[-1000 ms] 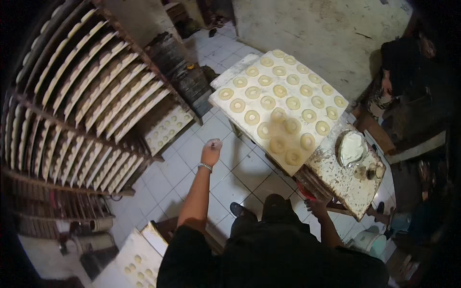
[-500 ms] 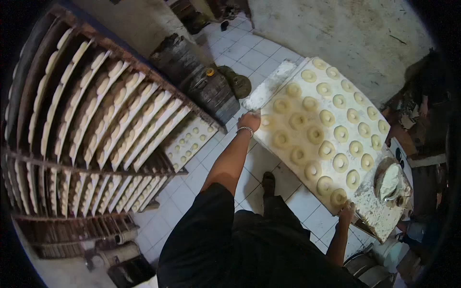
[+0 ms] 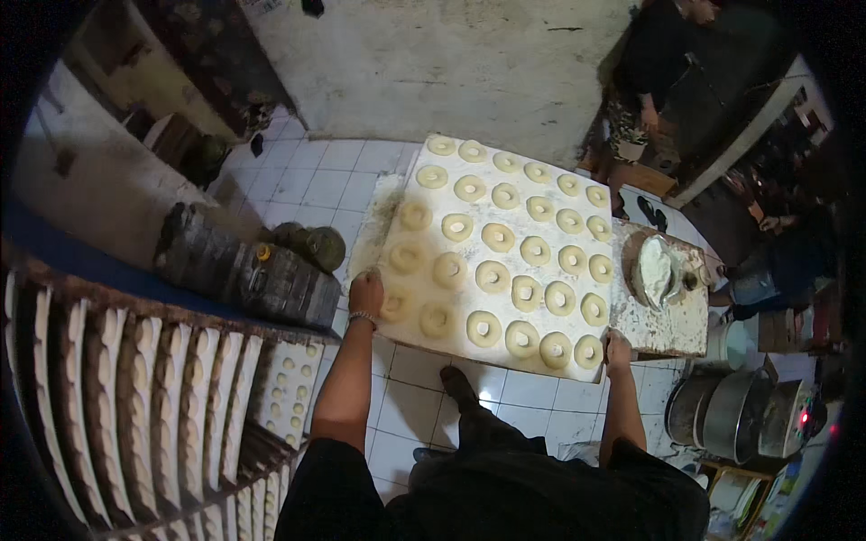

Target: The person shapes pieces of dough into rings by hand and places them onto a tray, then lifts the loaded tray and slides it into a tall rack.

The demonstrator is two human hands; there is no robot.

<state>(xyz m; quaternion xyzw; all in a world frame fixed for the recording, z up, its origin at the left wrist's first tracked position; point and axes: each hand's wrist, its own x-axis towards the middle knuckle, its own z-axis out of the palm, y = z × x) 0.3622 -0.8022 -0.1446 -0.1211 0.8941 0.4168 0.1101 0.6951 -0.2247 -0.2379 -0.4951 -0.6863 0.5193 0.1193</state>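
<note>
A wide, flour-dusted board [image 3: 464, 296] lies in front of me, bearing several rows of pale dough rings [image 3: 488, 244]. My left hand [image 3: 365, 294], with a bracelet at its wrist, is closed on the board's left edge close to the near corner. At the near right corner, my right hand [image 3: 618, 350] grips the board too; its fingertips are partly hidden. Just right of the board, a bowl of flour [image 3: 657, 267] stands on a floury table [image 3: 672, 335].
On the left, a tall rack [image 3: 117, 512] holds several trays of dough. A tray of small dough balls [image 3: 287, 397] juts from it. Behind it stands a dark wooden bench [image 3: 216, 270]. Metal pots [image 3: 732, 417] stand right. Two people [image 3: 663, 59] are at the far right.
My view has turned, so the board now sits squarer and further left in the picture, and the rack has shifted toward the lower left. Both hands still hold the board.
</note>
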